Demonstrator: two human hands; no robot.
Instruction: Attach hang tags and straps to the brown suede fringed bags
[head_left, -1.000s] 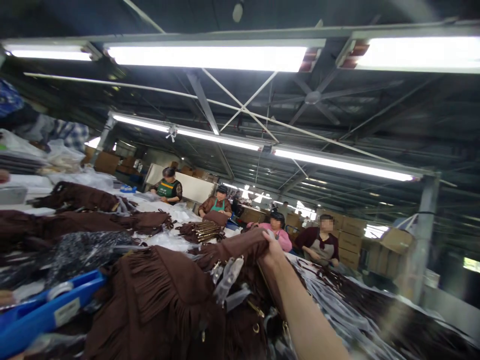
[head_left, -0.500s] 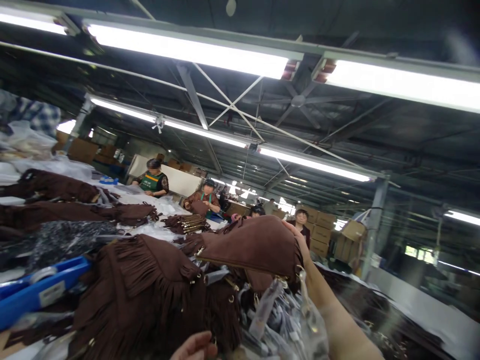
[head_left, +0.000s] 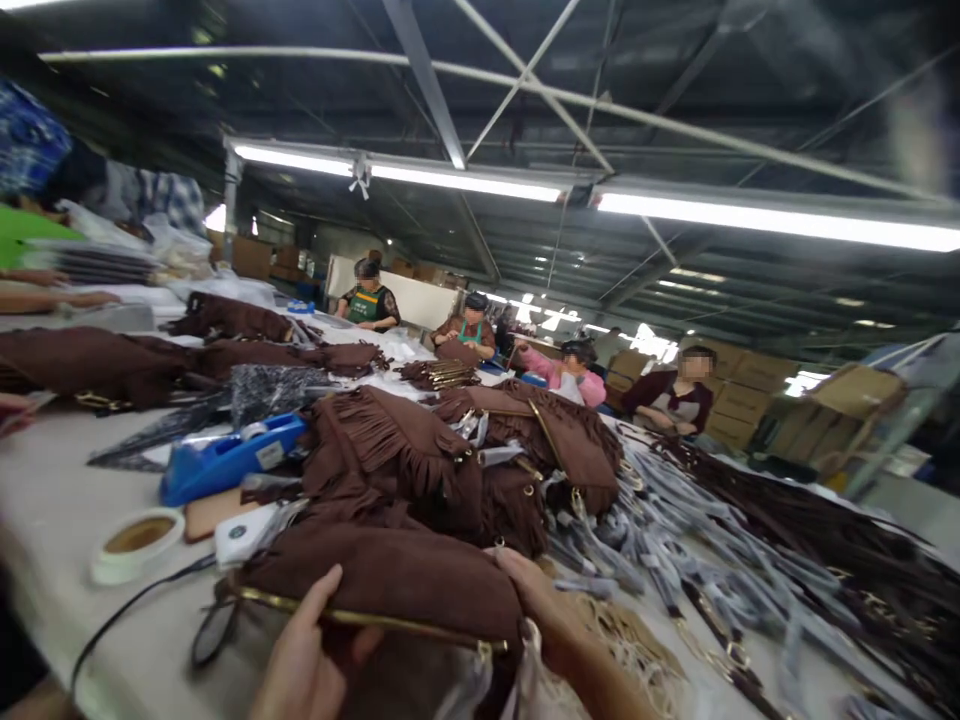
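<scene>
A dark brown suede-like bag [head_left: 390, 570] with a gold zipper along its lower edge is held between my two hands near the table's front. My left hand [head_left: 304, 650] grips the zipper side, thumb on top and fingers underneath. My right hand [head_left: 532, 590] is wrapped over the bag's right end. Clear plastic wrapping hangs from that end beside my right wrist. Just beyond lies a pile of brown fringed bags [head_left: 390, 450] with gold rings.
Left stand a blue tape dispenser [head_left: 232, 460], a tape roll [head_left: 139, 540] and a white device [head_left: 244, 535] with a black cable. Plastic-wrapped straps [head_left: 697, 560] spread on the right. Several people sit across the table; another person's hands [head_left: 67, 295] show at far left.
My right hand has brought the bag down and closer from above the pile. My left hand has come up and taken hold of it. The view has tilted down.
</scene>
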